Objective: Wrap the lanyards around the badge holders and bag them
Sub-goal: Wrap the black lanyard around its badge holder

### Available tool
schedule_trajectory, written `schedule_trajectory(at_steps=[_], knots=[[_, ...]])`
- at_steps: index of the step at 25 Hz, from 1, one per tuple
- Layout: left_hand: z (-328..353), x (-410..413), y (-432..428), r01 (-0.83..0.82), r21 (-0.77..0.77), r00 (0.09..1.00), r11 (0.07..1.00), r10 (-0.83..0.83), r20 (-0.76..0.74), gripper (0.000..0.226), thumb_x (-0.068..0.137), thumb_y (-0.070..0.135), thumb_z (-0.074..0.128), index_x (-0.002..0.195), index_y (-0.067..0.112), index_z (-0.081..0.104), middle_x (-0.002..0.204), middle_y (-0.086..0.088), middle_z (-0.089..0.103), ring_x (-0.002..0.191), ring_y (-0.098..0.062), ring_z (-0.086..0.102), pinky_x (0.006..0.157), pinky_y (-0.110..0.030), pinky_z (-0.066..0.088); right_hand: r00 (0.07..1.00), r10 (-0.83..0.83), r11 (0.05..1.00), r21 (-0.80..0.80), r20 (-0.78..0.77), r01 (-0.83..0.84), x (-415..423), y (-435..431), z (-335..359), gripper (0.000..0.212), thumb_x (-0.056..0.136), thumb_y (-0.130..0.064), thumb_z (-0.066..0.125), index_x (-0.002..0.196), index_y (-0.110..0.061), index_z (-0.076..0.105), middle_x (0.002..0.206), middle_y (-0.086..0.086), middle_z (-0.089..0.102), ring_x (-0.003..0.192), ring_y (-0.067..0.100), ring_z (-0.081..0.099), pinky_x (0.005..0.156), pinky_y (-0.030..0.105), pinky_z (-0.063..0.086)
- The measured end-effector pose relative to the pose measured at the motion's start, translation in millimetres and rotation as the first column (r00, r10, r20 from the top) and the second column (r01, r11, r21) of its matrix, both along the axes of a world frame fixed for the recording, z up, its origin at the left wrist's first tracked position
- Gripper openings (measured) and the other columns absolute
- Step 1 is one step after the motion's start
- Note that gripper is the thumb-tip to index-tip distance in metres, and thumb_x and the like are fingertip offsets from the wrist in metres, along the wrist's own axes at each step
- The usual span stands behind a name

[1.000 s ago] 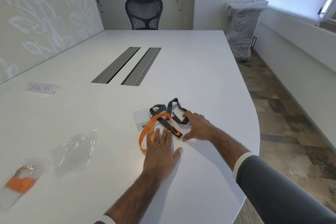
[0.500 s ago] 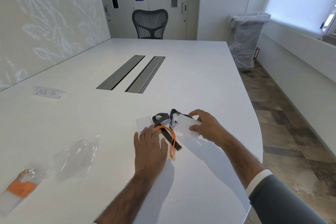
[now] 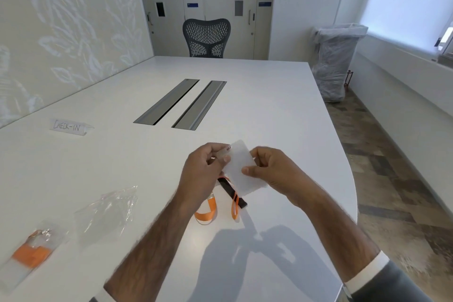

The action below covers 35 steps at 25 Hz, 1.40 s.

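A frosted white badge holder (image 3: 241, 169) is lifted above the white table (image 3: 282, 110). My right hand (image 3: 272, 171) grips its right edge, thumb on the front. My left hand (image 3: 203, 169) pinches the clip end at its top left corner. Beneath the hands an orange lanyard (image 3: 208, 211) loops on the table beside a dark grey lanyard strap (image 3: 232, 193), both partly hidden. An empty clear bag (image 3: 107, 211) lies to the left. A bagged orange lanyard bundle (image 3: 29, 255) sits at the near left edge.
A folded "CHECK-IN" card (image 3: 68, 127) stands at the left. Two metal cable slots (image 3: 181, 104) run down the table's middle. A black mesh chair (image 3: 206, 38) is at the far end. A plastic-wrapped bin (image 3: 335, 61) stands on the floor to the right.
My right hand has lifted the badge holder off the table. My left hand left the table surface and came up to pinch the holder's top corner. The camera view shifted.
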<state>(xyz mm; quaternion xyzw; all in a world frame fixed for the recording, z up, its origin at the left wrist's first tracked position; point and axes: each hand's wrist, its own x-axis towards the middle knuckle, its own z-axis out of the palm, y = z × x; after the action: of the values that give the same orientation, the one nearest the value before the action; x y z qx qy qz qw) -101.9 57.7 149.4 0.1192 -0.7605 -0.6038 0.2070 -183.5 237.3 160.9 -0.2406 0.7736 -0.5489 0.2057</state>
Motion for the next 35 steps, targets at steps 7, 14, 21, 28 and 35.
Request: schedule_trajectory(at_steps=[7, 14, 21, 28, 35], knots=[[16.5, 10.6, 0.1, 0.009, -0.128, 0.997, 0.992, -0.019, -0.073, 0.024, 0.088, 0.029, 0.079, 0.108, 0.029, 0.066, 0.091, 0.01, 0.075, 0.083, -0.007, 0.071, 0.069, -0.022, 0.058, 0.955, -0.016, 0.996, 0.076, -0.295, 0.04, 22.7, -24.7, 28.4, 0.035, 0.088, -0.013, 0.071, 0.117, -0.031, 0.064, 0.108, 0.001, 0.066, 0.094, 0.023, 0.066, 0.069, 0.039, 0.063], [17.2, 23.0, -19.3, 0.073, -0.4, 0.997, 0.914, -0.066, 0.029, 0.011, 0.098, 0.037, 0.066, 0.091, 0.03, 0.061, 0.086, 0.008, 0.064, 0.084, -0.009, 0.062, 0.072, -0.027, 0.056, 0.918, -0.01, 0.991, 0.122, -0.397, 0.064, 22.2, -24.5, 45.2, 0.023, 0.083, -0.028, 0.081, 0.084, -0.023, 0.059, 0.1, 0.003, 0.059, 0.093, 0.021, 0.058, 0.077, 0.032, 0.052], [16.2, 26.1, -14.0, -0.369, -0.784, 0.909, 0.498, 0.018, -0.417, 0.018, 0.096, 0.027, 0.066, 0.105, 0.014, 0.075, 0.095, -0.004, 0.069, 0.087, -0.019, 0.061, 0.069, -0.031, 0.053, 0.808, 0.011, 0.957, 0.241, -0.59, 0.162, 24.5, -24.2, 55.8, 0.034, 0.085, -0.054, 0.073, 0.097, -0.024, 0.062, 0.097, -0.007, 0.06, 0.09, 0.013, 0.057, 0.071, 0.027, 0.046], [7.1, 24.9, -20.7, -0.585, -0.745, 0.775, 0.319, -0.05, -0.63, 0.023, 0.092, 0.022, 0.072, 0.115, 0.016, 0.073, 0.097, -0.013, 0.068, 0.089, -0.025, 0.056, 0.069, -0.036, 0.052, 0.983, 0.18, 0.983, -0.027, 0.045, -0.179, 18.8, -14.2, 43.0, 0.065, 0.08, -0.069, 0.055, 0.106, -0.012, 0.072, 0.095, -0.003, 0.075, 0.098, 0.016, 0.068, 0.102, 0.049, 0.052], [-0.8, 25.5, 1.8, -0.527, -0.506, 0.786, 0.682, 0.166, -0.595, 0.062, 0.091, 0.02, 0.074, 0.147, 0.015, 0.047, 0.145, -0.008, 0.049, 0.133, -0.025, 0.048, 0.109, -0.04, 0.042, 0.992, 0.103, 0.95, -0.305, 0.077, -0.075, 17.6, -25.1, 52.1, 0.034, 0.103, -0.03, 0.055, 0.118, -0.004, 0.07, 0.094, 0.011, 0.075, 0.076, 0.019, 0.068, 0.068, 0.022, 0.052]])
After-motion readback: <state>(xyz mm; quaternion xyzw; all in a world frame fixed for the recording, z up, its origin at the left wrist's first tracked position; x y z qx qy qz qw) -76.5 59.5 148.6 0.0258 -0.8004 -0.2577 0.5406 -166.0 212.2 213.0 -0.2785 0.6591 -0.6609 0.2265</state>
